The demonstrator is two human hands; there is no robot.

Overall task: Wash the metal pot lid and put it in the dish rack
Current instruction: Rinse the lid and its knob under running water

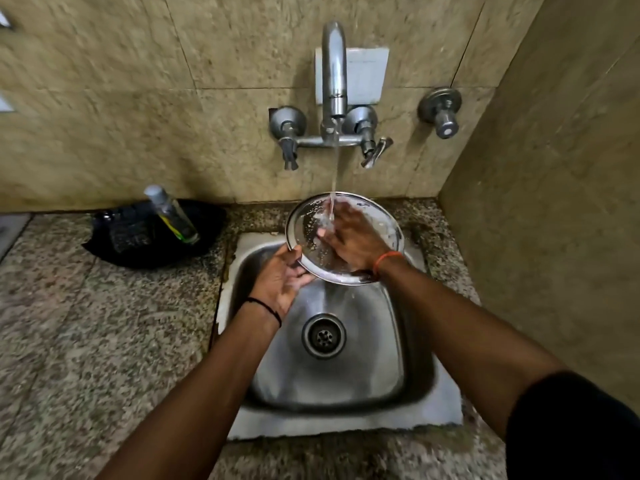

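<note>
From the head camera I watch the metal pot lid (pixel 311 237) tilted over the steel sink (pixel 346 375), directly under the running faucet (pixel 334 74), so the stream strikes its face and runoff falls into the basin. The left hand (pixel 282 280) has its fingers clamped on the lid's lower-left rim to steady it, while the right hand (pixel 353 239) lies flat on the lid with fingers spread, apparently rubbing it clean. No dish rack is visible, so I judge the washing step unfinished; a bottle (pixel 173 214) rests on the speckled surface (pixel 86 323) nearby.
</note>
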